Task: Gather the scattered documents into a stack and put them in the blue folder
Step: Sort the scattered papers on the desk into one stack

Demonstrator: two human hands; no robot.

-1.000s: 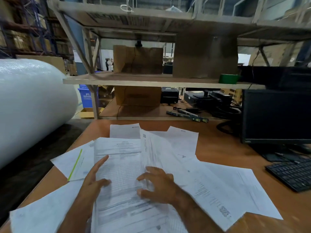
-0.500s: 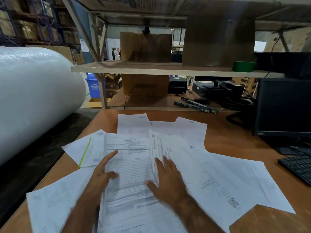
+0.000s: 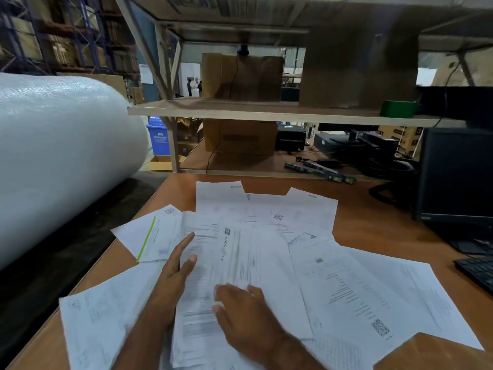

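Several white printed documents (image 3: 346, 287) lie scattered and overlapping on the brown table (image 3: 378, 220). My left hand (image 3: 173, 276) rests flat with straight fingers on the left edge of a middle sheet (image 3: 197, 311). My right hand (image 3: 240, 311) lies on a blurred sheet (image 3: 248, 257) that overlaps the middle sheet, fingers slightly bent and pressing down. A sheet with a green stripe (image 3: 149, 236) lies to the left of my hands. Two more sheets (image 3: 266, 201) lie at the far side of the pile. No blue folder is in view.
A big roll of bubble wrap (image 3: 53, 156) lies left of the table. A dark monitor (image 3: 458, 177) and a keyboard (image 3: 477, 271) stand at the right. Behind the table a shelf (image 3: 266, 112) holds cardboard boxes (image 3: 240, 76), cables and a green tape roll (image 3: 398, 108).
My right hand has drawn back toward me and dragged a sheet leftward over the middle sheet. My left hand has stayed on the left edge. The view has tilted down.
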